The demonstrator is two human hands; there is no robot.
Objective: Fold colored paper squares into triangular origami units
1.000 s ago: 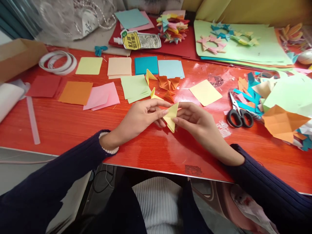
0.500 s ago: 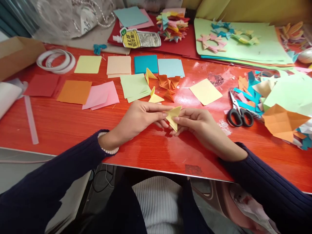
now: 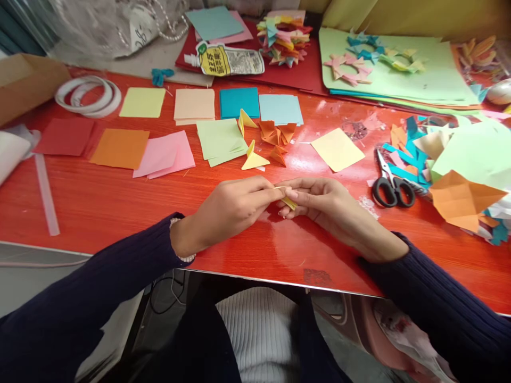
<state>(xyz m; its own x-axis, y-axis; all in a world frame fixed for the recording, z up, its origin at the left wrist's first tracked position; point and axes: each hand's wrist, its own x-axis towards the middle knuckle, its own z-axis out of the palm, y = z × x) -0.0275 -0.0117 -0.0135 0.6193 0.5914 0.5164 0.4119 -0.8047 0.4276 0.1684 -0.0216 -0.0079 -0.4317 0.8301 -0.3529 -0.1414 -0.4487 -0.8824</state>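
Note:
Between my hands, above the red table near its front edge, is a small folded yellow paper (image 3: 290, 202). My left hand (image 3: 239, 205) grips its left side with fingers pressed together and hides much of it. My right hand (image 3: 319, 201) pinches the right side between thumb and fingers. Just behind lie a folded yellow piece (image 3: 254, 158), another yellow piece (image 3: 246, 122) and some folded orange pieces (image 3: 275, 134). A flat yellow square (image 3: 337, 150) rests behind my right hand.
Coloured paper squares (image 3: 120, 149) lie in rows at the left and middle. Black-handled scissors (image 3: 393, 190) and paper scraps (image 3: 411, 154) are at the right. Behind are a glue pouch (image 3: 231, 61), paper rings (image 3: 348, 69) and a tape roll (image 3: 88, 97) at the left.
My left hand has turned over the yellow paper, with its fingers now across the top. The paper is tilted and folded narrower in view, less of it showing.

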